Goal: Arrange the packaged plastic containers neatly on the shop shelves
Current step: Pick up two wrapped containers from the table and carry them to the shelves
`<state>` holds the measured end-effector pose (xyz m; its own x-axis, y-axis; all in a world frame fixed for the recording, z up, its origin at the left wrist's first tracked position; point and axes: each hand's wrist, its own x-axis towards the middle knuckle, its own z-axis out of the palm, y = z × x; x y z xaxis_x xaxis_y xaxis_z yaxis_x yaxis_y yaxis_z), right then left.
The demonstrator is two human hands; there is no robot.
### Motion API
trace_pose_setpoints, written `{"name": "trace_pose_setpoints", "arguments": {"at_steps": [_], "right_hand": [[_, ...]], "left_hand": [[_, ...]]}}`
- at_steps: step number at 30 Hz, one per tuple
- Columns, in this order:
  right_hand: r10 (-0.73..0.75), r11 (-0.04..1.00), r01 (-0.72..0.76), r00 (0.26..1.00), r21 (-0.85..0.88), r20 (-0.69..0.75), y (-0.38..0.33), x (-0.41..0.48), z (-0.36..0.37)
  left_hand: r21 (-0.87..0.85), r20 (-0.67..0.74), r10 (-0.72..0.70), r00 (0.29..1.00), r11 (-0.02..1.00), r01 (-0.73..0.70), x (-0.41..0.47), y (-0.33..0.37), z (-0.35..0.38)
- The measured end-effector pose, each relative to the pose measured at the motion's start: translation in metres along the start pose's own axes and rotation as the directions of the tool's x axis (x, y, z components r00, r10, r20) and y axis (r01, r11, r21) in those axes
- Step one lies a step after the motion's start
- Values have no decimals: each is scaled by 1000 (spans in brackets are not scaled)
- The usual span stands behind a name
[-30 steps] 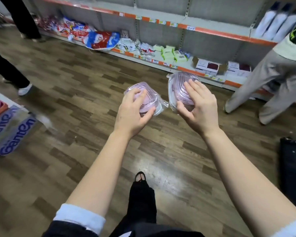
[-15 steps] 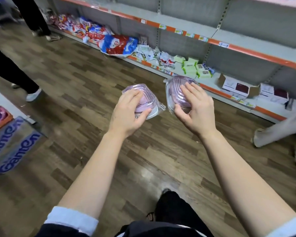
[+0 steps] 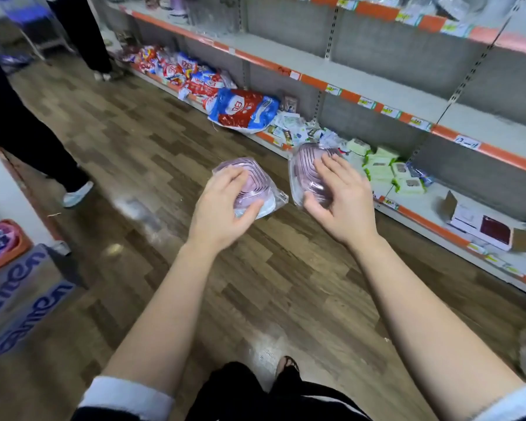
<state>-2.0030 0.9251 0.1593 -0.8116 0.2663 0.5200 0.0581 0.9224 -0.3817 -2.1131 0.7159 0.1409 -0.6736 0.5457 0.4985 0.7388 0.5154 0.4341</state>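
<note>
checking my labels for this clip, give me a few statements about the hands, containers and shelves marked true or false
1. The left hand grips the left container and the right hand grips the right container. True.
2. A red-and-blue bag lies on the bottom shelf. True.
3. Both containers rest on that shelf. False: they are held above the wooden floor.
4. The containers are green. False: they are pinkish purple inside clear wrap.
</note>
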Motion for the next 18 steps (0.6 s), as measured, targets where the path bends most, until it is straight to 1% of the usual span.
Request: {"name": "trace_pose_setpoints", "arguments": {"at_steps": [4, 7, 14, 18], "right_hand": [[-12, 1000, 10, 999, 28, 52, 3, 69, 45], [-11, 1000, 9, 997, 25, 72, 8, 124, 88], [31, 1000, -31, 999, -3, 25, -1, 271, 188], [57, 998, -57, 998, -18, 22, -12, 344, 229]], "left_hand": [[-13, -19, -67, 998, 998, 67, 50, -55, 6], [-25, -24, -82, 996, 996, 81, 94, -105, 14], [-14, -34, -5, 999, 1000, 4, 232, -235, 14], [-23, -7, 39, 999, 999, -39, 305, -290, 8]]}}
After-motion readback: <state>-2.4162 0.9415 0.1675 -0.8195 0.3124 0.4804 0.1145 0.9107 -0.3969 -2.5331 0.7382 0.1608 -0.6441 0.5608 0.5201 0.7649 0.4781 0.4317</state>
